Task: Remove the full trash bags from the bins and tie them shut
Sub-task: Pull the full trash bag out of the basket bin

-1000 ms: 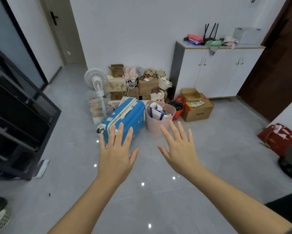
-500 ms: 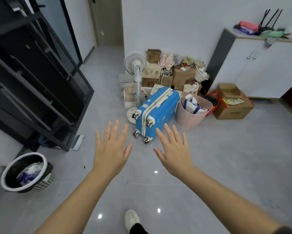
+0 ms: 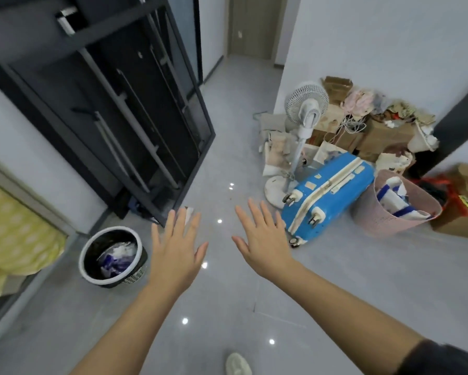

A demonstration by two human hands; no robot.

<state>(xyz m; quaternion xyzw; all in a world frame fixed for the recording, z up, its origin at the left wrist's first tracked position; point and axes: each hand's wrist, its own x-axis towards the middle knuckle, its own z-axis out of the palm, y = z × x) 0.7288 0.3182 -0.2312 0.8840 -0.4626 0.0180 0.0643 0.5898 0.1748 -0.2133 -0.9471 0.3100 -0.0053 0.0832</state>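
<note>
A round bin (image 3: 92, 272) with a white rim and a black trash bag stands on the grey floor at the lower left, holding white and blue rubbish. My left hand (image 3: 176, 253) is stretched out flat, fingers spread, just to the right of the bin and above the floor, touching nothing. My right hand (image 3: 265, 239) is held out the same way further right, with nothing in it. A pink basket (image 3: 384, 223) with white and blue things inside stands at the right, beside the suitcase.
A black metal frame (image 3: 135, 109) leans against the left wall behind the bin. A blue suitcase (image 3: 327, 196), a white standing fan (image 3: 306, 109) and piled cardboard boxes (image 3: 381, 133) crowd the right wall. Yellow cloth (image 3: 13, 234) hangs at the far left. A corridor leads away ahead.
The view has swung left and moved forward: the bin with the black bag has come into view and nearer to my left hand. Both hands stay spread and hold nothing.
</note>
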